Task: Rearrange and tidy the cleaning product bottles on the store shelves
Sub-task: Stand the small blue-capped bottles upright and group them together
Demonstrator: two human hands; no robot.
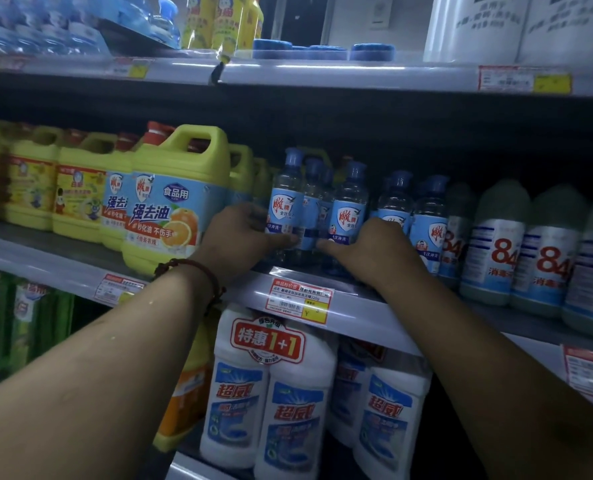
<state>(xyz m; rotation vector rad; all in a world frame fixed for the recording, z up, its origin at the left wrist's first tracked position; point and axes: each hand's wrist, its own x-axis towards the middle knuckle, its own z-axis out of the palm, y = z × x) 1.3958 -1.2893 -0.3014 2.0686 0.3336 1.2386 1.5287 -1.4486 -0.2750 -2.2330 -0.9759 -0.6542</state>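
Bottles (285, 202), small, clear and blue-capped, stand bunched on the middle shelf (374, 308) beside the yellow jugs (181, 157). They're likely light, thin-walled and tippy, so take them low on the body. Your left hand (246, 233) and right hand (374, 245) lie against their lower labels, but I can't tell if either grips. The back rows are too dark to read.

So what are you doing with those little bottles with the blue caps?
A person is tidying store shelves. The left hand holds the leftmost small bottle in a cluster on the middle shelf, thumb across its front. The right hand is on the bottles beside it; whether it grips one is unclear. A big yellow-green jug stands to the left, white 84 bottles to the right.
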